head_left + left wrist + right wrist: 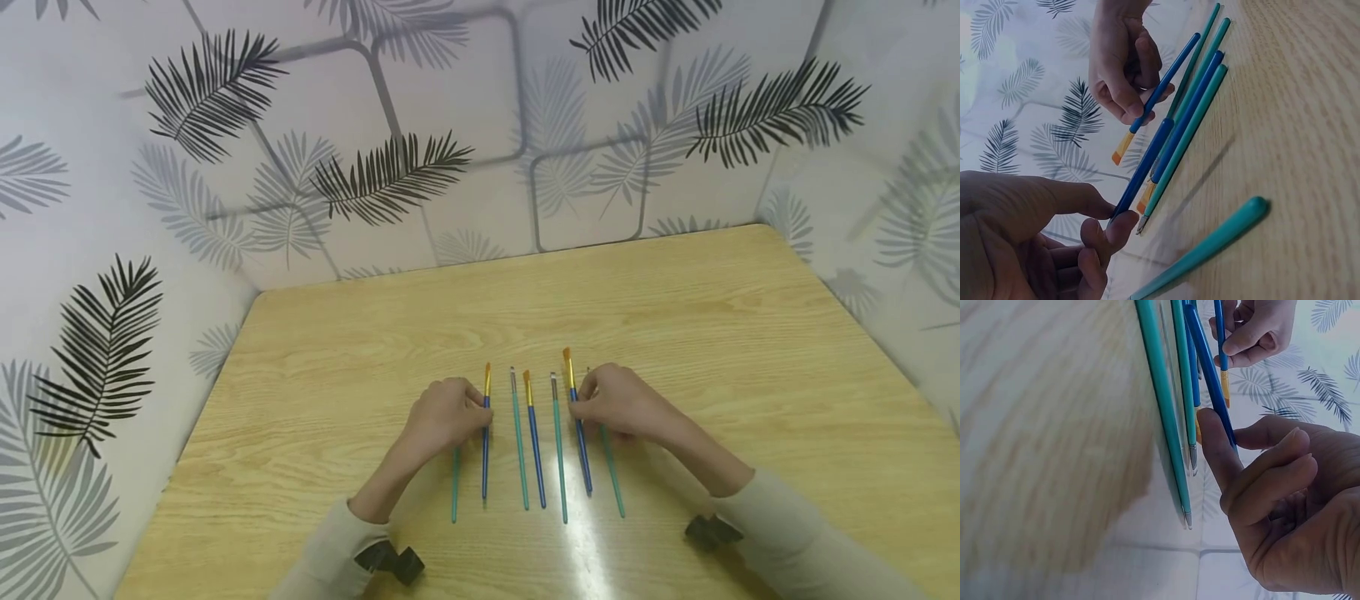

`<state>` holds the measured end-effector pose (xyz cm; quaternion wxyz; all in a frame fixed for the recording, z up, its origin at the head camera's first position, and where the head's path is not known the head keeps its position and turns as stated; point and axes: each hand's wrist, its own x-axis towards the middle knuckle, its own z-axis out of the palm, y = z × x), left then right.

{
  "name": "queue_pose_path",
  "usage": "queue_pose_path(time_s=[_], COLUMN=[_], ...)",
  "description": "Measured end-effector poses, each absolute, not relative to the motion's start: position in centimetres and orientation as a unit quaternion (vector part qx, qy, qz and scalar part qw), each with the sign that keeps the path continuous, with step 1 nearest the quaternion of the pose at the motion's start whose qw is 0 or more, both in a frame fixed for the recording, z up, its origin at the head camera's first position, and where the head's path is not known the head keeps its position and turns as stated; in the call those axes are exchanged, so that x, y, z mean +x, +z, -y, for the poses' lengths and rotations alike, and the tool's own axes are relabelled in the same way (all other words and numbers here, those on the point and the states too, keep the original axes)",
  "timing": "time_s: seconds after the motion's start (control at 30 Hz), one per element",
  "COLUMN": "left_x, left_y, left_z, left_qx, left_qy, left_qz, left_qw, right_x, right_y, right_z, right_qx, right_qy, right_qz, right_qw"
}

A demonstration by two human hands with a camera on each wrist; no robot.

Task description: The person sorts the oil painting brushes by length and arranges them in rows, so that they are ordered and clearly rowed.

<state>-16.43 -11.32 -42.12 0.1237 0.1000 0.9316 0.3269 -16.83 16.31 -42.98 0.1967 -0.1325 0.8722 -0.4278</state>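
Between thumb and finger, my left hand (447, 412) pinches a blue paintbrush (485, 467) with a gold ferrule and orange bristles. My right hand (624, 402) pinches a similar blue paintbrush (582, 454). Both held brushes are raised off the table in the wrist views, bristles pointing away from me. Between the hands lie a teal paintbrush (520, 442), a third blue paintbrush (536, 458) and another teal paintbrush (559, 458). One teal paintbrush (454, 487) is partly hidden under my left hand, and another teal paintbrush (613, 479) passes beneath my right hand.
The brushes lie on a light wood-grain table (360, 333). Behind it and at the sides rises a pale wall covering (465, 200) with leaf prints. Dark wrist mounts sit under both sleeves (330, 542).
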Motion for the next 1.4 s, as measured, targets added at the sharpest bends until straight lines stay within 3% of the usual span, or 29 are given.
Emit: queue_pose_path(time_s=[0.83,1.4], left_x=[-17.1,-17.9], left_y=[-41.9,-41.7], left_z=[12.0,12.3], left_qx=[0.103,0.086], left_qy=[0.449,0.471], left_qz=[-0.877,-0.866], left_qw=[0.136,0.148], right_x=[-17.7,-18.5], right_y=[-42.2,-42.1], right_z=[-16.6,-15.9], right_qx=[-0.137,-0.131], right_qy=[-0.521,-0.558], right_qz=[-0.813,-0.796], right_qw=[0.220,0.195])
